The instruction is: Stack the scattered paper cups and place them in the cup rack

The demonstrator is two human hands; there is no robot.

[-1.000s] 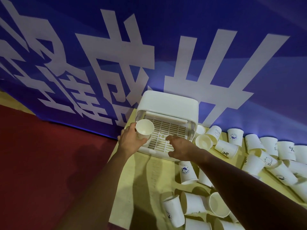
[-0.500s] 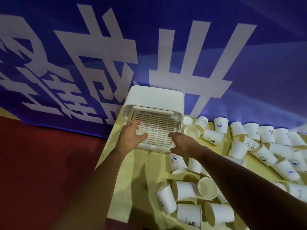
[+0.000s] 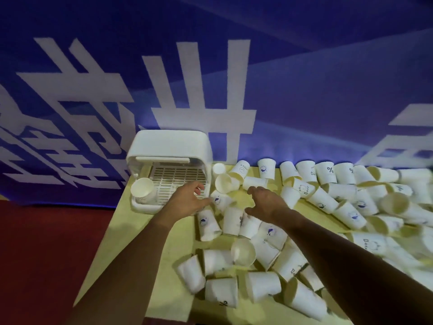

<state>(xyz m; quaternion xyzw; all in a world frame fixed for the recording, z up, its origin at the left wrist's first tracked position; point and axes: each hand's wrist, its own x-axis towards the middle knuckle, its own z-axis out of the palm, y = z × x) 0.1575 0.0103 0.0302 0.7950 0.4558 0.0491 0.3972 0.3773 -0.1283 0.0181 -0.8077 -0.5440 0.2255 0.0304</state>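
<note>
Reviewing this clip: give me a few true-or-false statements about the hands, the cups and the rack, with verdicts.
1. A paper cup sits mouth up in the left front corner of the cup rack. True.
2. The left hand grips a cup. False: its fingers are spread and hold nothing, over the rack's right front edge.
3. The right hand is open and holds nothing. True.
4. The scattered cups lie to the left of the rack. False: they lie to its right and nearer the person, on the yellow table.
</note>
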